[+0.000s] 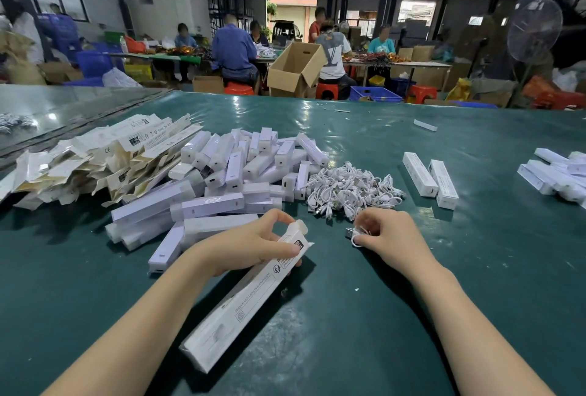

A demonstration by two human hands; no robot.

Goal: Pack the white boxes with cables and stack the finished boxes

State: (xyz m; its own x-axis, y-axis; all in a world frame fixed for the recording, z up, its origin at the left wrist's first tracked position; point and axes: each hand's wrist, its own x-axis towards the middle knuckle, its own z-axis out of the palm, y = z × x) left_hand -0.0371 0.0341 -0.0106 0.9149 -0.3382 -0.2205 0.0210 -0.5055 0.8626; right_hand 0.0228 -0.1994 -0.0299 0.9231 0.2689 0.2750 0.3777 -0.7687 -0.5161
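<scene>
1. Nearest the near edge of the tabletop (pixel 348 316) lies a long white box (pixel 247 310). It slants away toward the middle, and the flap (pixel 299 226) at its far end stands open.
2. The left hand (pixel 250 243) grips that far end. Its fingers (pixel 280 215) curl over the top by the flap, and the thumb presses on the printed face.
3. The right hand (pixel 390 234) sits just right of the opening, apart from the box. Its fingers (pixel 364 239) are bunched together and pinch a small coiled cable (pixel 355 233).
4. Behind the hands, mid-tabletop, is a pile of loose cables (pixel 352 188). A heap of white light bars (pixel 228 173) lies left of it, and flat cartons (pixel 104 158) lie toward the left edge.
5. Two closed boxes (pixel 429 178) lie side by side toward the right, with more boxes (pixel 558 173) heaped at the right edge.
6. The cable looks not yet inside the box, so the insertion is likely the step in hand.
7. The coil could spring loose as the pinch eases, leaving a loop caught under the flap so the box will not close flat.
8. Only the far end is held, so a hard push could slide or swing the box, and squeezing near the opening could crush the thin card.
</scene>
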